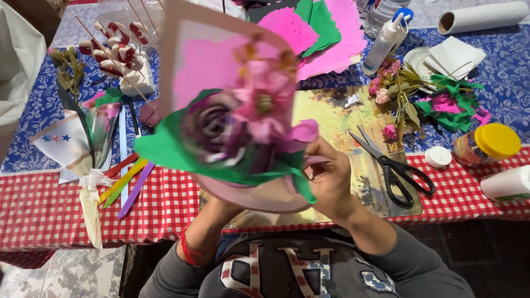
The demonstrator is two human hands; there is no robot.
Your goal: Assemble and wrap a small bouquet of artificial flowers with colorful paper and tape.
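A table draped in red-and-white checked cloth along its near edge and blue floral cloth farther back stands on a pale mottled tile floor under even light.

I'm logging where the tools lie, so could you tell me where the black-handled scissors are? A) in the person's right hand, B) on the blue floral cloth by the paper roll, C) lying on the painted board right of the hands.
C: the scissors lie on the painted board, beside the right hand.
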